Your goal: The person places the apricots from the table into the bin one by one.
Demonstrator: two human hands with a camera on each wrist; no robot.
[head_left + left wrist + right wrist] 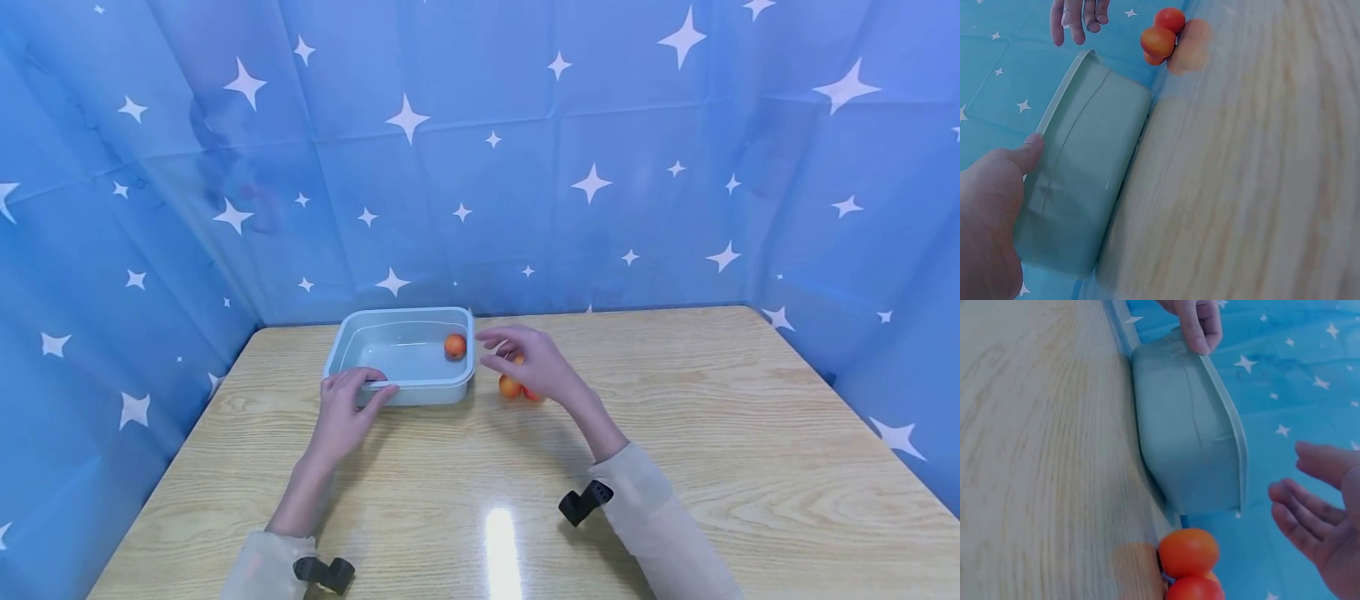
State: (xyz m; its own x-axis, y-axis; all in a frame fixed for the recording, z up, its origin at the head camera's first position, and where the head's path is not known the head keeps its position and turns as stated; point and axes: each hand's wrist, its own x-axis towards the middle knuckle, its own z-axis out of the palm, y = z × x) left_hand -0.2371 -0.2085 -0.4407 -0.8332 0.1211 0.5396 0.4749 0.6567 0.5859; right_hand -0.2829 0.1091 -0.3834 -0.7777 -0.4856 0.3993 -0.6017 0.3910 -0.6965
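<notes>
A light blue-green plastic container [401,395] stands upright on the table. My left hand [347,406] grips its near rim at the left, with the thumb outside and the fingers over the edge. One orange-red round fruit [455,347] lies inside by the right wall. Just right of the container, my right hand [534,360] hovers with fingers apart and nothing between them. Below that hand, an orange fruit [510,386] and a redder round fruit [1195,589] lie close together on the table. Another beside them is mostly hidden.
The light wood table [720,417] reaches to a blue curtain [480,167] with white stars behind and at both sides. A bright light reflection shows on the near tabletop. Each wrist carries a small black camera mount [587,502].
</notes>
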